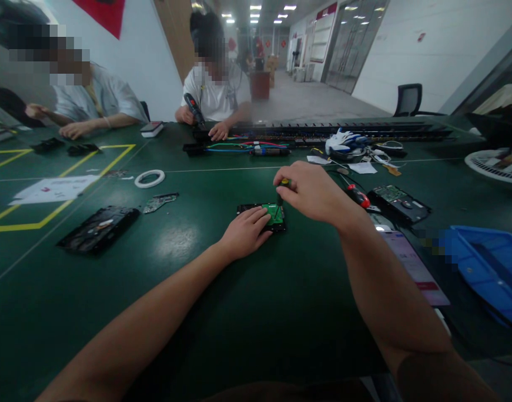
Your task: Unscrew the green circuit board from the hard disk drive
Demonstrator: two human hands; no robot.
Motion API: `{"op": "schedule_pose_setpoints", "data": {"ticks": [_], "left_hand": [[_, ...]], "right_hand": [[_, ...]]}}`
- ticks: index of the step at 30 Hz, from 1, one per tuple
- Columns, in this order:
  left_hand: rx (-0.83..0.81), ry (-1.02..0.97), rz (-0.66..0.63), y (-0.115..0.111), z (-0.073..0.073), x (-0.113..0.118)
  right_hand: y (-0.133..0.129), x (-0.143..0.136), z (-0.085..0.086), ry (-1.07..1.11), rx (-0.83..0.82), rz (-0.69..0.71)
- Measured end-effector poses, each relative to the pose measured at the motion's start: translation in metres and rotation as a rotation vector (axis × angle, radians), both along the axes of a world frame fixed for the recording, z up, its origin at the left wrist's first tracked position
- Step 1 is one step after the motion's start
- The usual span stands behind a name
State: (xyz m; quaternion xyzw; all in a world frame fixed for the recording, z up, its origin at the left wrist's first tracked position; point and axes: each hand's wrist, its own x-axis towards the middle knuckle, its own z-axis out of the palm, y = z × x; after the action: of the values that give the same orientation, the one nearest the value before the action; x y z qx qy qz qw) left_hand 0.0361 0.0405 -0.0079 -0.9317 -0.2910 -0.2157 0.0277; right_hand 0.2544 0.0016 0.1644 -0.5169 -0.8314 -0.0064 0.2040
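Observation:
A hard drive with a green circuit board (274, 212) lies flat on the table in front of me. My left hand (248, 230) grips it from the left, fingers across its top and thumb at the near edge. Closed around the yellow-and-dark handle of a screwdriver (280, 196), my right hand (308, 192) is above the drive. The screwdriver stands nearly upright, its shaft pointing down at the board; the tip is too small to tell whether it sits in a screw.
Right of my hands are a red-and-black screwdriver (358, 196), another drive (400, 204), a phone (410, 265) and a blue bin (490, 268). Leftward lie a black drive casing (99, 228), a loose circuit board (160, 202) and a white ring (149, 178). Two people sit opposite, one holding a power screwdriver (194, 109).

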Motion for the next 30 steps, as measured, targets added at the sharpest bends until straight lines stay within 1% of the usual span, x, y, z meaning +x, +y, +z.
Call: {"op": "schedule_pose_setpoints", "data": {"ticks": [7, 12, 20, 25, 30], "left_hand": [[0.003, -0.004, -0.004, -0.0002, 0.0005, -0.0002], [-0.017, 0.000, -0.001, 0.0000, 0.0006, -0.0001], [-0.021, 0.006, -0.006, 0.0006, 0.0002, -0.0013], [0.010, 0.013, -0.002, 0.0000, 0.0007, -0.0020], [-0.006, 0.001, -0.005, 0.0003, 0.0004, -0.0020]], "right_hand": [[0.0009, 0.0000, -0.0012, -0.003, -0.016, 0.015], [0.0012, -0.0012, -0.0025, 0.002, 0.008, -0.034], [-0.0007, -0.0007, -0.0003, 0.015, 0.017, 0.033], [0.0006, 0.0007, -0.0018, 0.044, 0.012, 0.040], [0.0015, 0.0010, -0.0022, 0.070, 0.006, 0.032]]}}
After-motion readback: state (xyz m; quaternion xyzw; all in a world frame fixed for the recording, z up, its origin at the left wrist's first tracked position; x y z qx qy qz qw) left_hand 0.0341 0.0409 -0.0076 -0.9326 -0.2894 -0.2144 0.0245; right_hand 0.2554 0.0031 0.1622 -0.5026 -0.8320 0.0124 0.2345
